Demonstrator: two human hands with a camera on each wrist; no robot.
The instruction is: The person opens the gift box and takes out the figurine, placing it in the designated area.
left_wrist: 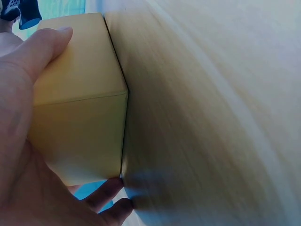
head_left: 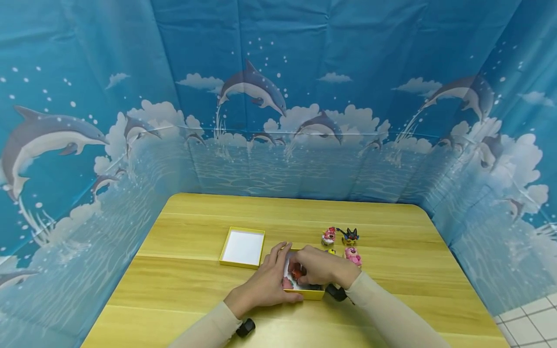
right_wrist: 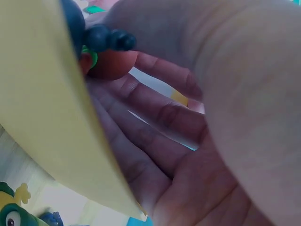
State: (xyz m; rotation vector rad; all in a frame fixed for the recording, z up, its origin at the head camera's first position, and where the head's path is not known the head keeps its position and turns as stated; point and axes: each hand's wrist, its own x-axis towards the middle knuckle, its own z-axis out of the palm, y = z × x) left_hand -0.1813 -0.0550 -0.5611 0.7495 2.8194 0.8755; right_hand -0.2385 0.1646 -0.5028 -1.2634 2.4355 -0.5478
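Observation:
My left hand grips the yellow box, its thumb on the near wall and its fingers around the left side. Inside that box, my right hand has its fingers curled round a red figure, partly hidden by the hand. A pink figure lies in the box's near left corner. Beside the red figure in the right wrist view is a dark blue knobbed piece.
A shallow yellow-edged lid with a white inside lies left of the box. Right of the box stand a red-and-pink figure, a black-and-yellow figure and a pink figure. A green-and-yellow figure shows below the box wall.

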